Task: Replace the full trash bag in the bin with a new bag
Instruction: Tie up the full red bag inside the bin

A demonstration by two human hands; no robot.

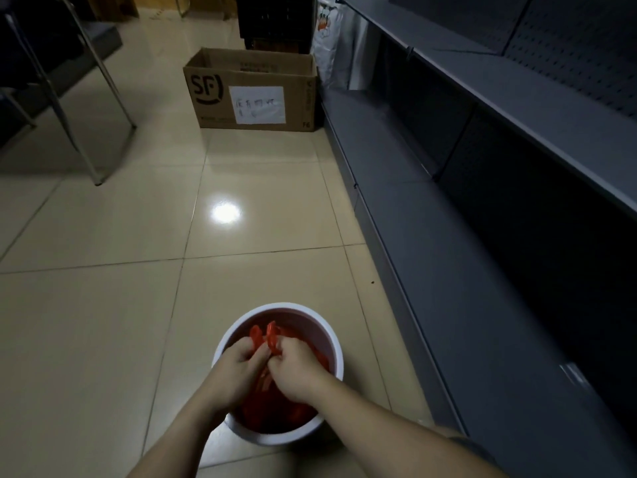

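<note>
From the head camera I see my left hand [238, 365] and right hand [298, 365] side by side over the white bin [336, 343], each clenched around a handle of the red trash bag [272, 405], whose two red loops stick up just beyond my knuckles. The bag sits inside the bin directly beneath both hands. Far ahead of them stands a cardboard box [251, 91], and grey shelving [482, 208] runs along to the right of my right hand.

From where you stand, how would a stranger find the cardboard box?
Follow the grey shelving along the right wall to its far end. On the tiled floor beside it stands the open brown cardboard box, the only one with black "SF" letters and a white handwritten label.
</note>
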